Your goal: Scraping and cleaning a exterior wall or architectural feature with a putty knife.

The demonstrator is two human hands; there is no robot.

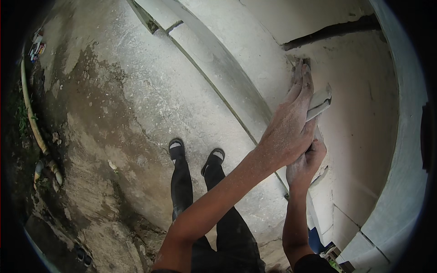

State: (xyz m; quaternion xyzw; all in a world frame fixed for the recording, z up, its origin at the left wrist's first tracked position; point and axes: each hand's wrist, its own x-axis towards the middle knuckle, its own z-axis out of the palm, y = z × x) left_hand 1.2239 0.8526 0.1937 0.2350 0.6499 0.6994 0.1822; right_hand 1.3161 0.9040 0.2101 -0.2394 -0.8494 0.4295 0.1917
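My left hand [290, 126], coated in pale dust, reaches across to the light plastered wall [362, 102]. Its fingers are stretched out close together over a small dark-edged piece [307, 61] at the wall surface. A pale, flat object with a folded or bent edge [320, 101] sticks out beside the left hand; its other end is hidden. Just below, my right hand [307, 158], also dusty, has its fingers curled around a pale object, mostly covered by the hands. Whether these pale parts belong to one tool cannot be told.
A dark gap [334, 32] runs through the wall above the hands. A raised concrete ledge [218, 65] borders the stained concrete ground [150, 85], where my sandalled feet stand. An old pipe [29, 105] lies at the left, with litter [37, 47] near its upper end.
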